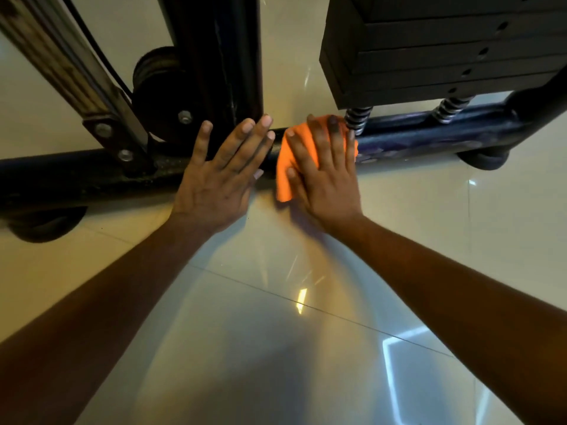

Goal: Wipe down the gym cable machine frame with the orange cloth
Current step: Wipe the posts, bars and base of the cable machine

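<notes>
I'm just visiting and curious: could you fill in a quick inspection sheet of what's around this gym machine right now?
Surface: glossy tiled floor, light reflections.
Job's things: orange cloth lies on base bar.
Clutter: nothing seen.
Hands: right hand presses cloth flat; left hand open, fingers straight, over the bar.
Cables: black cable runs to pulley.
Surroundings: weight stack, springs, upright post.

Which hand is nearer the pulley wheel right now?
Left. The left hand rests flat on the base bar just right of the pulley wheel; the right hand presses the orange cloth farther right.
</notes>
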